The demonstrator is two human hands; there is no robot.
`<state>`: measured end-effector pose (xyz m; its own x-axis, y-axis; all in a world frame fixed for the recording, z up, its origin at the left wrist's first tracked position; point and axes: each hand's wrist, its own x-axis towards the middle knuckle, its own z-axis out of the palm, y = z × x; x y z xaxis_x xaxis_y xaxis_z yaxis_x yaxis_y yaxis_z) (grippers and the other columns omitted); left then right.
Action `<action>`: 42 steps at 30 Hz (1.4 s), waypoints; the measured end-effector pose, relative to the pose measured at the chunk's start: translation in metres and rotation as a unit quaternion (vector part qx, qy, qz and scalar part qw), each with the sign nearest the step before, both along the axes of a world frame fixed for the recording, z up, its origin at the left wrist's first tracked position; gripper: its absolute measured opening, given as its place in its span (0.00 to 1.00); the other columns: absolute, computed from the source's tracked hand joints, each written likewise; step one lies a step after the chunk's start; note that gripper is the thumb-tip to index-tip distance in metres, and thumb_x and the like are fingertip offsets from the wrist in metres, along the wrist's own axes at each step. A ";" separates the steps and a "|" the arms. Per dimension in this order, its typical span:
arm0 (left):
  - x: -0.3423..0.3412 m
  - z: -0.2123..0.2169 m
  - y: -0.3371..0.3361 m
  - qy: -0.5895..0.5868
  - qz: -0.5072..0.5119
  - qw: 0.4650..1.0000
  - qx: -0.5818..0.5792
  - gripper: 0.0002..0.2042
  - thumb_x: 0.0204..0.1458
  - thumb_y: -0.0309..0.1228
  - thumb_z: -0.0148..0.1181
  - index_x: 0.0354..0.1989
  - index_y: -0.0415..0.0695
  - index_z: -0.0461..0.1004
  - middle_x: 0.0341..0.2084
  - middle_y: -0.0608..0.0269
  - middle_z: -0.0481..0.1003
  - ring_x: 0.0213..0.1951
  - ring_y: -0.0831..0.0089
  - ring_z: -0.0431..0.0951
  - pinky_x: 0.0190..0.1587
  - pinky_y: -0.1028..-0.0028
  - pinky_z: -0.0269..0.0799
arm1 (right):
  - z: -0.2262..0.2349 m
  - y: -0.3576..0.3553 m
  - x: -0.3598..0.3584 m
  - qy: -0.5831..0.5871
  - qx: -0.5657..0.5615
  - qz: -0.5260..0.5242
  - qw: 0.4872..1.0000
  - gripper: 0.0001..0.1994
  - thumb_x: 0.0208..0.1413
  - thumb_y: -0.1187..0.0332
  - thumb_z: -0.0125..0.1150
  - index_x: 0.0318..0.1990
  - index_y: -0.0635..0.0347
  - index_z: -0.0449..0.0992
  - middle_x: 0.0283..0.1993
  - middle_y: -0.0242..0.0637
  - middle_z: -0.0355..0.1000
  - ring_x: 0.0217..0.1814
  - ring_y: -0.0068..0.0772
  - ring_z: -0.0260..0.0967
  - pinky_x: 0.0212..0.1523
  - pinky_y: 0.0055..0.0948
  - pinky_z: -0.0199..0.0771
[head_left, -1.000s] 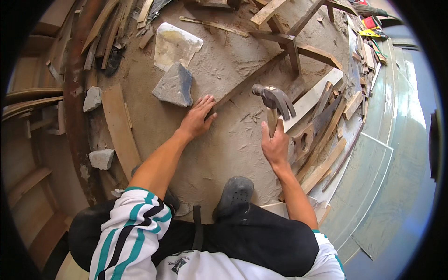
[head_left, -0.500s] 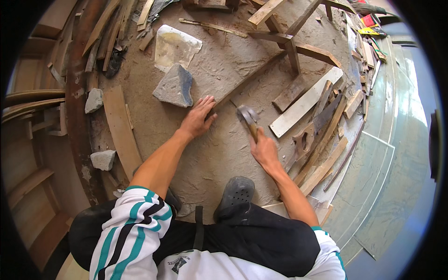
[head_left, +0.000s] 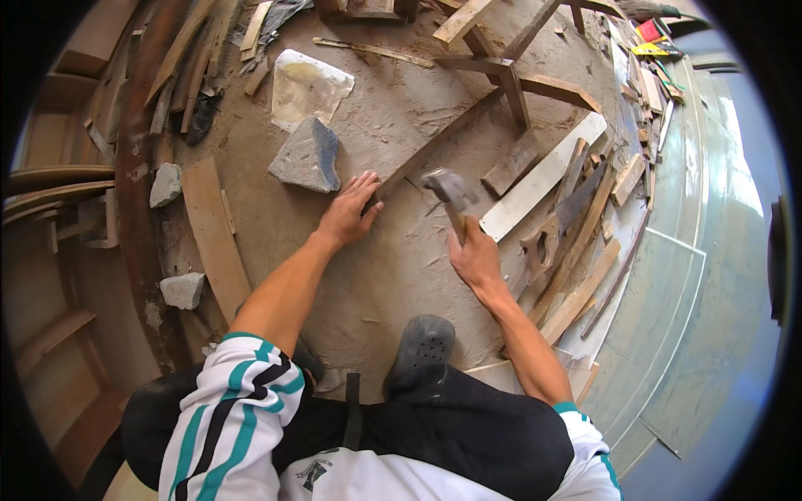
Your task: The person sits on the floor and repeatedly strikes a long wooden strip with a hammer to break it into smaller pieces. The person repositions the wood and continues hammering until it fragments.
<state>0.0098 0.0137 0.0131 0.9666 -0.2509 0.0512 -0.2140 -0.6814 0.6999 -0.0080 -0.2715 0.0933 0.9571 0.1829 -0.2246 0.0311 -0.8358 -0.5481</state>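
Left hand: the left hand [head_left: 347, 215] is lying flat on the dusty floor [head_left: 368, 275], fingers spread, pressing down on the near end of a long dark wooden strip [head_left: 434, 146]. Open palm, not wrapping around anything.

Right hand: the right hand [head_left: 474, 257] is closing tight around the handle of a hammer [head_left: 451, 196], fist-style grip.

Hammer: its metal head is sitting just above the floor, right beside the near end of the strip and close to the left fingertips. Head looks a bit blurred, so I can't tell if it's touching the wood.

Wooden strip: it's running diagonally from the left hand up toward a rough wooden frame [head_left: 510, 79] at the top of the view.

Stone: a grey chunk of stone [head_left: 307, 156] is sitting just up and left of the left hand, with a pale slab [head_left: 307, 86] behind it.

Right side: a light plank [head_left: 543, 177] and a handsaw [head_left: 555, 230] are lying among scrap boards, near the right hand.

Foot: a dark clog [head_left: 420, 352] is planted on the floor between the two forearms.
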 end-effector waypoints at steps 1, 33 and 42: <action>0.000 0.001 0.001 0.001 0.001 1.000 -0.002 0.22 0.61 0.34 0.59 0.62 0.37 0.68 0.67 0.48 0.66 0.72 0.57 0.59 0.74 0.62 0.53 | 0.004 0.004 0.002 -0.062 0.059 -0.014 0.996 0.19 0.61 0.66 0.59 0.58 0.55 0.64 0.26 0.53 0.74 0.30 0.63 0.76 0.29 0.52 0.73; -0.018 0.005 -0.009 -0.158 0.073 0.976 0.133 0.14 0.62 0.39 0.57 0.51 0.47 0.79 0.41 0.62 0.77 0.48 0.62 0.75 0.51 0.63 0.73 | 0.038 -0.049 -0.030 0.038 0.022 -0.039 0.998 0.22 0.61 0.56 0.60 0.51 0.70 0.71 0.35 0.69 0.75 0.42 0.74 0.73 0.44 0.57 0.74; -0.018 0.008 -0.008 -0.078 0.014 0.991 0.111 0.20 0.56 0.40 0.63 0.56 0.48 0.74 0.51 0.61 0.73 0.57 0.62 0.71 0.61 0.63 0.65 | 0.059 -0.021 0.003 0.014 0.017 0.008 1.000 0.22 0.61 0.56 0.61 0.47 0.72 0.72 0.31 0.70 0.74 0.37 0.71 0.75 0.37 0.54 0.75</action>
<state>-0.0079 0.0054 0.0210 0.9581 -0.2461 0.1468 -0.2865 -0.8222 0.4917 -0.0054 -0.2926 0.1523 0.9472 0.2063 -0.2453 0.0282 -0.8159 -0.5775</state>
